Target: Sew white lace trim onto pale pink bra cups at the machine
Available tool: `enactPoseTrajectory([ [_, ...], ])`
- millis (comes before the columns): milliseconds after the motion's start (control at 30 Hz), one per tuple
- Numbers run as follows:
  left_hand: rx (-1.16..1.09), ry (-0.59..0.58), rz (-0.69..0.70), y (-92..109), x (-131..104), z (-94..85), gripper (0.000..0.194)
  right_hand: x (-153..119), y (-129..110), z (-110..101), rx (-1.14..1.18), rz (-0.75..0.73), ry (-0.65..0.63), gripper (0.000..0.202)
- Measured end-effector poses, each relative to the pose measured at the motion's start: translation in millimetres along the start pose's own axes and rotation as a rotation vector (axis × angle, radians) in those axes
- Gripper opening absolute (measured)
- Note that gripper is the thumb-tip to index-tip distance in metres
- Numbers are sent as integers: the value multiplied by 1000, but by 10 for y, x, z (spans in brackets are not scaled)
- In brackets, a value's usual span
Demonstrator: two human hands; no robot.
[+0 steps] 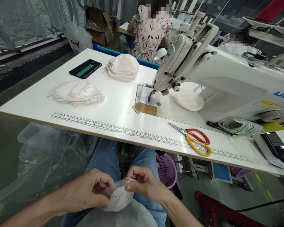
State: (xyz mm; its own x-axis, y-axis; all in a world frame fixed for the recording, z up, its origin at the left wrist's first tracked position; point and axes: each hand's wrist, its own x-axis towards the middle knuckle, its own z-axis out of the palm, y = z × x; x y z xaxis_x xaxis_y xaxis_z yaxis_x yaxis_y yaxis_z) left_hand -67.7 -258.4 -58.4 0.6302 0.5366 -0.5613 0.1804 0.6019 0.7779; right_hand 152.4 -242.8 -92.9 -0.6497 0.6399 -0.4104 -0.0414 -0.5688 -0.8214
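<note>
Over my lap I hold a small white cloth piece point(120, 198), rounded like a cup, with a lacy edge and a sheer layer. My left hand point(94, 189) pinches its left side between thumb and fingers. At its upper right edge, my right hand point(143, 184) grips the fabric with thumb and forefinger. Sheer white fabric point(118, 217) lies over my thighs below it. On the table above are a stack of lace-edged white pieces point(77, 93) and a second stack of pale pieces point(123, 67) with reddish threads at the left edge.
A white sewing machine point(239, 78) fills the table's right side, with a pale cloth piece point(188, 99) under its arm. Red-and-yellow-handled scissors point(191, 138) lie near the printed ruler point(123, 128). A dark phone point(85, 68) lies at the back left. A person point(152, 34) sits ahead.
</note>
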Motion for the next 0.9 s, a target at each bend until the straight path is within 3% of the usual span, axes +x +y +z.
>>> enactPoseTrajectory([
  [233, 141, 96, 7, 179, 47, 3, 25, 65, -183, 22, -232, -86, -46, 33],
  [367, 61, 119, 3, 272, 79, -7, 27, 64, -340, 25, -309, -149, -79, 28],
  [433, 47, 131, 20, 302, 85, -24, 27, 43, -395, 25, -332, -179, -93, 39],
  [533, 64, 149, 45, 315, 88, -50, 28, 1, -406, 21, -443, -223, -57, 45],
  [733, 46, 147, 99, 301, 91, -39, 36, -23, -326, -11, -484, -312, 48, 13],
  [900, 33, 132, 116, 394, 95, -29, 42, -10, -411, -18, -567, -476, 205, 18],
])
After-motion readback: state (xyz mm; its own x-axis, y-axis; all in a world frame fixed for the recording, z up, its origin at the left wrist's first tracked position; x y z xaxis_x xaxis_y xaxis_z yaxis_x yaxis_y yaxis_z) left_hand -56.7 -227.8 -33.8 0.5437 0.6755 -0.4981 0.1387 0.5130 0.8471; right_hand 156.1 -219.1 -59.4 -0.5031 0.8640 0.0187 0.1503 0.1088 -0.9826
